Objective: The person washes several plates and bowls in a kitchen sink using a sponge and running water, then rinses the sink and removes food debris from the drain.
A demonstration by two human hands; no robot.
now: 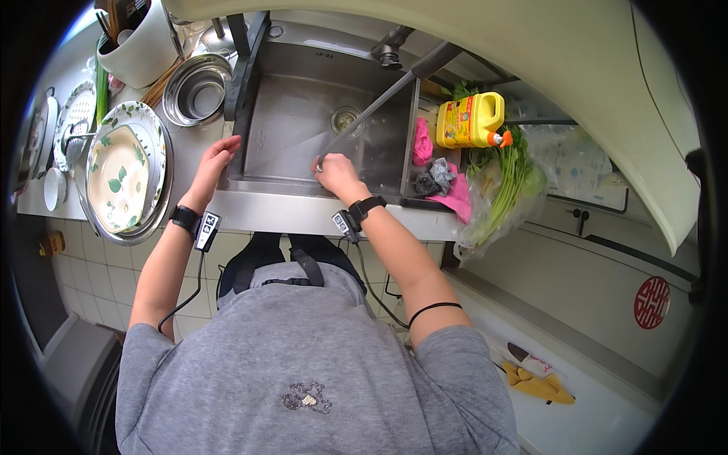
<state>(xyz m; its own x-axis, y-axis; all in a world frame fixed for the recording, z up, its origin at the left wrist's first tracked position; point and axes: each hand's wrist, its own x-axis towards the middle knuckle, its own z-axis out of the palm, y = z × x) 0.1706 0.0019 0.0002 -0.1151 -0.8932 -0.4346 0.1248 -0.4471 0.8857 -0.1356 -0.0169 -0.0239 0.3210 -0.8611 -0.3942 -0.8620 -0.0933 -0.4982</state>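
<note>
My right hand point(339, 174) is closed around the end of a grey pull-out faucet hose point(375, 106), low over the front of the stainless steel sink point(290, 131). The hose runs back to the faucet point(435, 60) at the rear right. My left hand point(219, 159) rests at the sink's left rim, fingers extended, holding nothing. Behind my right hand lies the sink drain point(347, 121), with some light residue in it. Each wrist wears a black band with a small device.
Left of the sink stand metal bowls point(196, 91), stacked floral plates point(118, 179) and a white utensil holder point(139, 51). To the right are a yellow detergent jug point(466, 120), pink cloths point(455, 196), a steel-wool scrubber point(426, 184) and bagged leafy greens point(506, 187).
</note>
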